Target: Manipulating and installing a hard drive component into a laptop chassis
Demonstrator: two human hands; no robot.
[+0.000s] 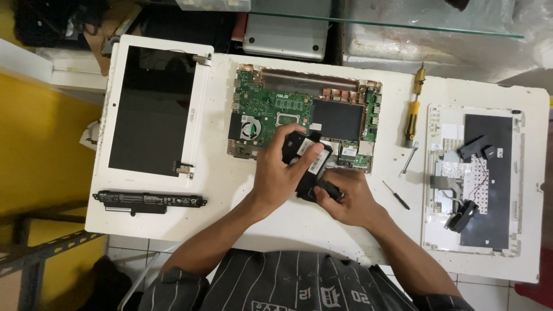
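A white table (322, 224) carries all parts. The landmark is the laptop base (305, 115), opened, with a green board, a fan and a black panel exposed; it lies at the table's rear centre.

Left of the base, a white-framed screen (152, 109) is laid flat, glass up. Right of the base, well apart, a white keyboard cover (481, 178) is laid underside up, with small black parts resting on it. Left of the base and in front of the screen, a long black battery (148, 200) is placed along the table edge.

Between the base and the cover, a yellow-handled screwdriver (411, 121) is laid, with a small metal tool (408, 160) and a thin black screwdriver (396, 195) just in front of it.

At the front edge of the base, a black drive (308, 164) with a white label is held. The left hand (282, 173) is wrapped over it, fingers closed on its upper face. The right hand (348, 198) is pinched on its lower end.
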